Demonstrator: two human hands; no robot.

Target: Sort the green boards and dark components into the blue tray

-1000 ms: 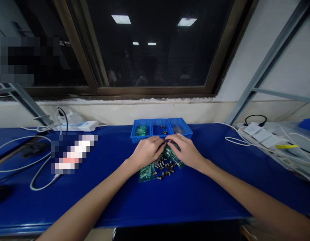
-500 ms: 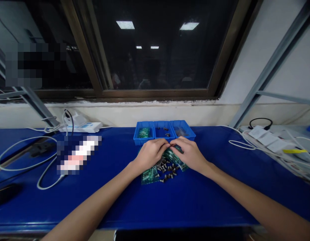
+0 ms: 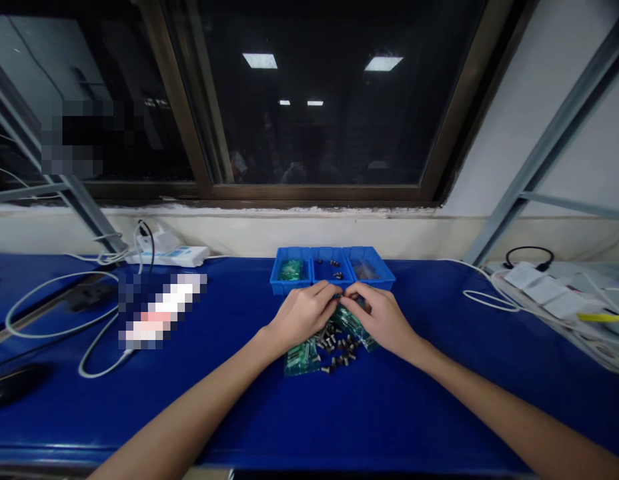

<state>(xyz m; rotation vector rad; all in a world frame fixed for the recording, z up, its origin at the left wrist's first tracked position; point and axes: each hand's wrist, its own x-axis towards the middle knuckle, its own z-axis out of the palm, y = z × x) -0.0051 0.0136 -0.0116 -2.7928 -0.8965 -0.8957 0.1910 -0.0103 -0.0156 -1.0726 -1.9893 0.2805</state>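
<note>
My left hand (image 3: 309,310) and my right hand (image 3: 382,317) meet fingertip to fingertip in front of the blue bins. Both are closed in a pinch; whatever sits between the fingers is too small and covered to make out. Below them lies a loose pile of dark-headed metal screws (image 3: 342,352). A green clear bag of small metal parts (image 3: 302,360) rests under my left wrist. Another green bag (image 3: 357,325) is partly hidden beneath my right hand.
Three joined blue bins hold green packets (image 3: 291,270), a few screws (image 3: 337,275) and greyish clear packets (image 3: 364,270). A power strip (image 3: 182,256) and cables stand left, a black mouse (image 3: 17,385) nearer. White adapters (image 3: 532,280) and cables lie right.
The whole view has shifted slightly, so the scene sits a little lower and to the right. My hands stay pinched together at the same spot over the screws, with only slight finger movement.
</note>
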